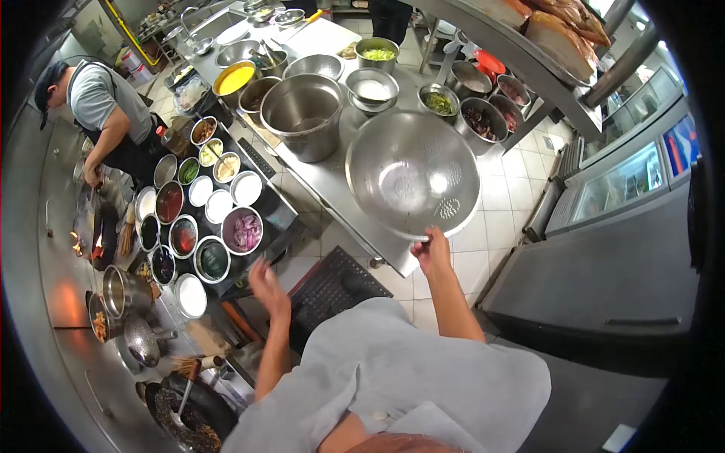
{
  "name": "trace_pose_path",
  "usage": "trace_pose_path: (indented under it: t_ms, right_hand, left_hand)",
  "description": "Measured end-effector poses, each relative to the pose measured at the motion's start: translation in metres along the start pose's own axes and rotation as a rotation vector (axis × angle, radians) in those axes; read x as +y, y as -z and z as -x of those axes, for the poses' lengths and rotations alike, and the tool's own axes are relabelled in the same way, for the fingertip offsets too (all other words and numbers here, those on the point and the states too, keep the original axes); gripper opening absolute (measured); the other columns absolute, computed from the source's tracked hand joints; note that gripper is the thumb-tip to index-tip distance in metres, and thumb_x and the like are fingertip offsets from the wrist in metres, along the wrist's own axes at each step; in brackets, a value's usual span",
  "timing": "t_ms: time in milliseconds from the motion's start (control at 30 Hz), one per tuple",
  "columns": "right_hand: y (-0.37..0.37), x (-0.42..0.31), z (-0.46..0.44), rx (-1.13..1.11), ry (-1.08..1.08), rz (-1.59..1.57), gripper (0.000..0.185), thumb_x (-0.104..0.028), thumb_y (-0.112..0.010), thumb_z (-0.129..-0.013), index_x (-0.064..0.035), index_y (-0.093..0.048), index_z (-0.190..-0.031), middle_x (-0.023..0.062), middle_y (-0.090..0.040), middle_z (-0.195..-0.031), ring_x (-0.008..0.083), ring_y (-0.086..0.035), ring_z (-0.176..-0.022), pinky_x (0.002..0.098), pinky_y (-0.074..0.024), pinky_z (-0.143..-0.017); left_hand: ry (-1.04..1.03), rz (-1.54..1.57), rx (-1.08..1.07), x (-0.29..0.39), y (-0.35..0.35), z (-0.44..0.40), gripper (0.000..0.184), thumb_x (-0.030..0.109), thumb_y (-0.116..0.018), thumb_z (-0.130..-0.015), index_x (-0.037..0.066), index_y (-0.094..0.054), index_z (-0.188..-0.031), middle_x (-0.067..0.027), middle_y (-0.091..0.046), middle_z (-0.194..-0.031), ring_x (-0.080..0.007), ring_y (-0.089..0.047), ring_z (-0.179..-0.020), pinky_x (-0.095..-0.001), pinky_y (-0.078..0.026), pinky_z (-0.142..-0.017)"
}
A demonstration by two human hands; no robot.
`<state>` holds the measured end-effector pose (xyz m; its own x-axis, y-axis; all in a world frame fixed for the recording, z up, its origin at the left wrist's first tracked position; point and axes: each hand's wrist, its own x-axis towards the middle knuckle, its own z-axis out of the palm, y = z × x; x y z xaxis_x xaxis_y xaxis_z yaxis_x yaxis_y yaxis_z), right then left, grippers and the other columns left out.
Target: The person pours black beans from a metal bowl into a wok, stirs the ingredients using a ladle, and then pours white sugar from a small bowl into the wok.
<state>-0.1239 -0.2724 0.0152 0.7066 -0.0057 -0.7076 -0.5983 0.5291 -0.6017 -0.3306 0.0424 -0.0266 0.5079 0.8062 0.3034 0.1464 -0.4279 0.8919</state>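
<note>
A large steel colander (pixel 377 177) with patches of small holes tilts at the edge of the steel table. My right hand (pixel 432 253) is closed on its near rim. My left hand (pixel 269 289) is in the air beside the condiment stand, slightly blurred, with its fingers loosely apart and nothing seen in them. Nearest to it are a bowl of chopped purple onion (pixel 244 230) and a bowl of dark liquid (pixel 212 258). A deep steel pot (pixel 302 113) stands on the table to the left of the colander.
At the left, a co-worker (pixel 113 113) stands by a flaming wok (pixel 102 226). Below are a ladle (pixel 186 392) in another wok and a perforated scoop (pixel 143 340). Food bowls (pixel 483 121) stand at the right under a shelf (pixel 529 53). A fridge counter (pixel 596 279) lines the right.
</note>
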Motion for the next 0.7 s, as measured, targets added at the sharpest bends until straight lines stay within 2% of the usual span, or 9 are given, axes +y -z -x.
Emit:
trace_pose_path:
  t_ms: [100, 167, 233, 267, 300, 467, 567, 600, 700]
  right_hand:
    - [0.033, -0.011, 0.018, 0.047, -0.011, 0.033, 0.016, -0.024, -0.058, -0.092, -0.0091, -0.053, -0.096, 0.0062, -0.052, -0.074, 0.0171, -0.050, -0.056, 0.0380, -0.0494, -0.060]
    - [0.055, -0.016, 0.025, 0.047, 0.008, 0.067, 0.014, -0.022, -0.058, -0.090, -0.0093, -0.055, -0.092, 0.0051, -0.053, -0.073, 0.0166, -0.050, -0.055, 0.0375, -0.0489, -0.058]
    - [0.069, -0.020, 0.029, 0.037, 0.026, 0.072, 0.013, -0.022, -0.059, -0.090, -0.0094, -0.055, -0.091, 0.0046, -0.053, -0.073, 0.0164, -0.050, -0.055, 0.0375, -0.0487, -0.057]
    - [0.074, -0.023, 0.029, 0.033, 0.049, 0.074, 0.012, -0.021, -0.059, -0.090, -0.0095, -0.055, -0.090, 0.0042, -0.054, -0.073, 0.0162, -0.050, -0.054, 0.0374, -0.0485, -0.056]
    - [0.076, -0.027, 0.029, 0.029, 0.053, 0.083, 0.012, -0.021, -0.059, -0.090, -0.0095, -0.055, -0.090, 0.0042, -0.054, -0.073, 0.0162, -0.050, -0.054, 0.0374, -0.0485, -0.056]
    - [0.073, -0.038, 0.022, -0.037, 0.096, 0.158, 0.018, -0.023, -0.060, -0.092, -0.0062, -0.058, -0.098, 0.0064, -0.059, -0.074, 0.0158, -0.054, -0.054, 0.0347, -0.0500, -0.053]
    - [0.073, -0.036, 0.020, -0.086, 0.099, 0.243, 0.028, -0.028, -0.061, -0.094, -0.0036, -0.058, -0.107, 0.0088, -0.061, -0.075, 0.0150, -0.056, -0.054, 0.0322, -0.0508, -0.051]
    - [0.073, -0.035, 0.019, -0.070, 0.111, 0.260, 0.031, -0.031, -0.062, -0.095, -0.0017, -0.058, -0.107, 0.0102, -0.063, -0.074, 0.0156, -0.057, -0.053, 0.0321, -0.0518, -0.051]
    - [0.070, -0.032, 0.021, -0.046, 0.158, 0.281, 0.041, -0.038, -0.065, -0.096, 0.0007, -0.059, -0.107, 0.0132, -0.065, -0.074, 0.0166, -0.059, -0.052, 0.0321, -0.0530, -0.050]
  left_hand:
    - [-0.198, 0.089, -0.315, 0.057, -0.108, -0.081, 0.026, 0.017, -0.052, -0.105, -0.003, -0.064, -0.117, -0.0114, -0.070, -0.100, -0.0220, -0.066, -0.097, -0.0367, -0.051, -0.089]
    - [-0.003, 0.379, -0.436, 0.110, -0.185, -0.110, 0.028, 0.021, -0.055, -0.106, -0.005, -0.066, -0.109, -0.0113, -0.068, -0.096, -0.0154, -0.061, -0.091, -0.0292, -0.049, -0.085]
    - [-0.101, 0.303, -0.572, 0.116, -0.265, -0.143, 0.029, 0.023, -0.056, -0.105, -0.006, -0.061, -0.109, -0.0114, -0.067, -0.090, -0.0188, -0.066, -0.083, -0.0304, -0.054, -0.080]
    - [0.039, 0.490, -0.584, 0.122, -0.305, -0.155, 0.030, 0.023, -0.058, -0.104, -0.006, -0.060, -0.111, -0.0121, -0.067, -0.089, -0.0200, -0.067, -0.082, -0.0310, -0.055, -0.077]
    - [0.180, 0.680, -0.591, 0.124, -0.344, -0.166, 0.031, 0.024, -0.059, -0.102, -0.005, -0.058, -0.112, -0.0128, -0.067, -0.088, -0.0213, -0.068, -0.080, -0.0316, -0.057, -0.075]
    - [0.740, 0.413, -0.383, 0.128, -0.479, -0.232, 0.041, 0.027, -0.062, -0.095, -0.011, -0.060, -0.110, -0.0175, -0.069, -0.084, -0.0249, -0.070, -0.064, -0.0352, -0.059, -0.056]
    - [0.694, 0.159, -0.307, 0.141, -0.499, -0.255, 0.034, 0.024, -0.063, -0.094, -0.009, -0.064, -0.102, -0.0202, -0.071, -0.081, -0.0281, -0.072, -0.063, -0.0385, -0.060, -0.052]
    - [0.742, 0.159, -0.136, 0.070, -0.578, -0.284, 0.029, 0.023, -0.068, -0.090, -0.005, -0.068, -0.098, -0.0218, -0.072, -0.079, -0.0305, -0.074, -0.063, -0.0417, -0.060, -0.051]
    - [0.901, 0.277, -0.240, 0.102, -0.550, -0.286, 0.024, 0.011, -0.063, -0.089, -0.008, -0.066, -0.103, -0.0232, -0.072, -0.084, -0.0335, -0.074, -0.067, -0.0433, -0.061, -0.051]
